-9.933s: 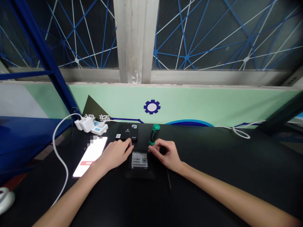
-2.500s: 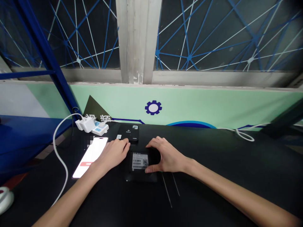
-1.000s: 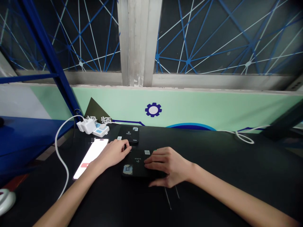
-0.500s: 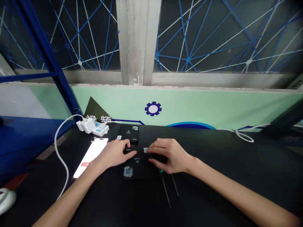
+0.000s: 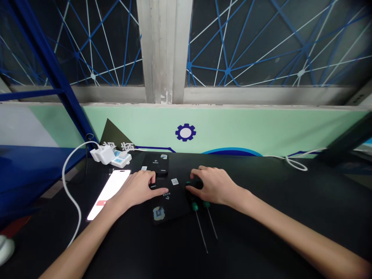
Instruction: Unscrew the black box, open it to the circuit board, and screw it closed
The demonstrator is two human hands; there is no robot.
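Black workbench [image 5: 261,236] below a mint-green wall panel [image 5: 232,131] carries a flat black device [image 5: 170,207], with two green-collared screwdrivers [image 5: 195,207] just beside it. Left hand [image 5: 136,190] lies across the device's top edge, thumb flat, steadying it; right hand [image 5: 216,186] curls narrowly over the screwdriver handles, its grip unclear.

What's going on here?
A person has both hands at a black box on a black table. The left hand lays its thumb across the box; the right hand cups the dark handles of two screwdrivers beside it. A second black box lies beyond, near a lit phone.
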